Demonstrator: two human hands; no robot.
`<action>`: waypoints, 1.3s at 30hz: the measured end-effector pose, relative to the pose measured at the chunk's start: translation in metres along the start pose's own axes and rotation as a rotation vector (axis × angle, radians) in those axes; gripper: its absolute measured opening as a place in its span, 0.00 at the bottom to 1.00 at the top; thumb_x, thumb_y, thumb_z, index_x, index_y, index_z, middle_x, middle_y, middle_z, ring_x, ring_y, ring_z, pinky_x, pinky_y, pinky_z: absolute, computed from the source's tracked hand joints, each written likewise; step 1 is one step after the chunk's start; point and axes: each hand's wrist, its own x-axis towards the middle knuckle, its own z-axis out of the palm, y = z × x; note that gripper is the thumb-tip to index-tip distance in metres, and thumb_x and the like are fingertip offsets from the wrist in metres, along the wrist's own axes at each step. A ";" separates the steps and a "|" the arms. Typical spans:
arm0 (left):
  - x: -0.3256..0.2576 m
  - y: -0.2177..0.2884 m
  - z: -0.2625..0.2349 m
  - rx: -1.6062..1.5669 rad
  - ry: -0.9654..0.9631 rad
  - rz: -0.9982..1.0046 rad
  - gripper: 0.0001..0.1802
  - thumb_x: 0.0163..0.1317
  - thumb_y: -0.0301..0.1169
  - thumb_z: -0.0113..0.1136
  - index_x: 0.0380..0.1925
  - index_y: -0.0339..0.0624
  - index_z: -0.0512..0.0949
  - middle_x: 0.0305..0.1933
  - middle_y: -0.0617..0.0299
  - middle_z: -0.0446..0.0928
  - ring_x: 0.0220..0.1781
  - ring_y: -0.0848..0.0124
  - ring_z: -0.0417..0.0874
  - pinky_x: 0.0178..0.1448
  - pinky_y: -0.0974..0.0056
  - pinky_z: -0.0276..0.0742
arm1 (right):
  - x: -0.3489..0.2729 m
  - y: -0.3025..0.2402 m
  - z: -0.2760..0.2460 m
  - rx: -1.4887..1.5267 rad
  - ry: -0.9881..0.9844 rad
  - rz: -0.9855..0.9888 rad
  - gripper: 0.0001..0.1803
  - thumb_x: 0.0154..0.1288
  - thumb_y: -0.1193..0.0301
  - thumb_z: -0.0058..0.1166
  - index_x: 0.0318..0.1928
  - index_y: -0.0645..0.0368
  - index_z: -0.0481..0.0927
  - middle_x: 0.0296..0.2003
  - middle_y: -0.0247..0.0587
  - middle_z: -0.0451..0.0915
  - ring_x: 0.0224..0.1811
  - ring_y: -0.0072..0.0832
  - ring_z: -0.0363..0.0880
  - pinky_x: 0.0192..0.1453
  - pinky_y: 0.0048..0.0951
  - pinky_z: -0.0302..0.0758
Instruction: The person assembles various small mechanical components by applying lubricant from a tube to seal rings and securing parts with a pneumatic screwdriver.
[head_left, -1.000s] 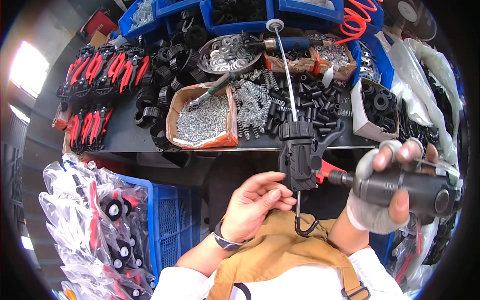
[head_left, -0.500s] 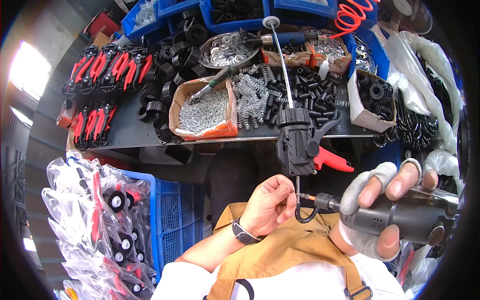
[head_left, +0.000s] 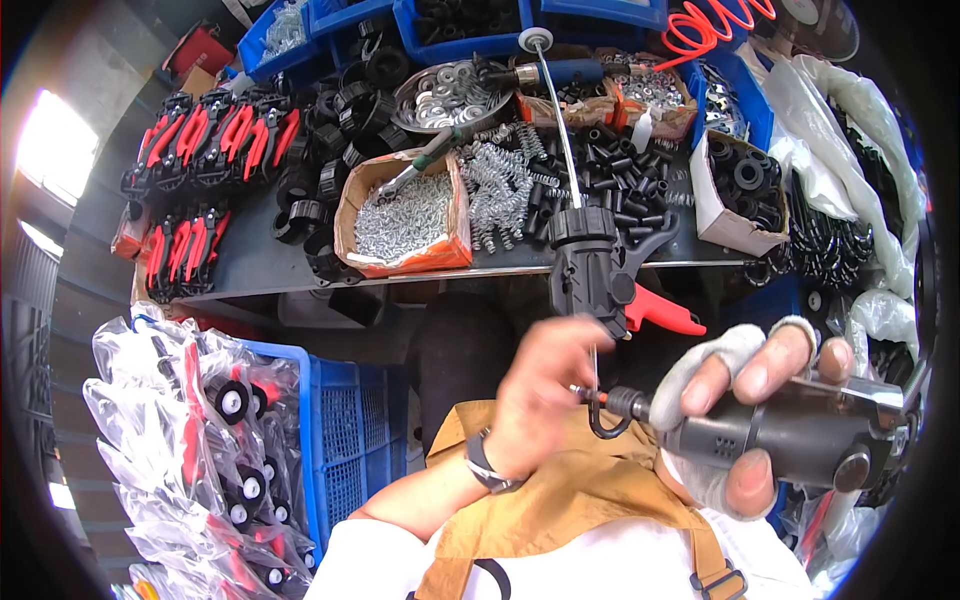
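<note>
My left hand (head_left: pixel 540 390) pinches the lower end of a thin metal rod (head_left: pixel 562 130) that runs through a black plastic tool body (head_left: pixel 588 268) with a red trigger (head_left: pixel 662 312). The rod ends in a hook (head_left: pixel 605 425) below my fingers and a round disc at the top. My right hand (head_left: pixel 755 400), with taped fingertips, grips a grey powered screwdriver (head_left: pixel 800 435). Its tip points left and touches the rod just above the hook, beside my left fingers. A watch sits on my left wrist.
A dark workbench (head_left: pixel 250 265) carries a cardboard box of screws (head_left: pixel 405 220), loose springs (head_left: pixel 495 190), a metal bowl of washers (head_left: pixel 445 90), black plastic parts and red-handled tools (head_left: pixel 215 135). A blue crate (head_left: pixel 345 440) and bagged wheels (head_left: pixel 190 440) stand at my left.
Both hands and the tool dropped lower and closer to my body. The screwdriver tip moved from the tool body down to the rod's hooked end, where my left fingers closed in.
</note>
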 end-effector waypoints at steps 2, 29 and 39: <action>0.028 -0.001 -0.015 -0.058 0.420 -0.027 0.24 0.77 0.50 0.42 0.58 0.42 0.67 0.40 0.63 0.71 0.26 0.81 0.67 0.21 0.77 0.59 | 0.009 0.001 -0.013 0.011 -0.055 -0.050 0.39 0.61 0.67 0.67 0.68 0.57 0.60 0.46 0.44 0.70 0.41 0.35 0.78 0.26 0.30 0.83; 0.059 -0.037 -0.028 0.267 0.044 -0.487 0.30 0.66 0.50 0.63 0.17 0.35 0.74 0.15 0.71 0.67 0.23 0.83 0.62 0.24 0.68 0.61 | 0.012 0.040 -0.015 -0.211 0.060 0.152 0.36 0.60 0.63 0.64 0.64 0.55 0.60 0.43 0.47 0.75 0.37 0.33 0.80 0.42 0.34 0.81; 0.056 -0.045 -0.030 0.275 0.068 -0.443 0.30 0.66 0.50 0.63 0.18 0.33 0.75 0.15 0.70 0.68 0.23 0.83 0.62 0.24 0.68 0.62 | 0.010 0.044 0.002 -0.217 0.153 0.205 0.34 0.60 0.65 0.64 0.62 0.56 0.61 0.36 0.42 0.77 0.36 0.31 0.78 0.43 0.33 0.78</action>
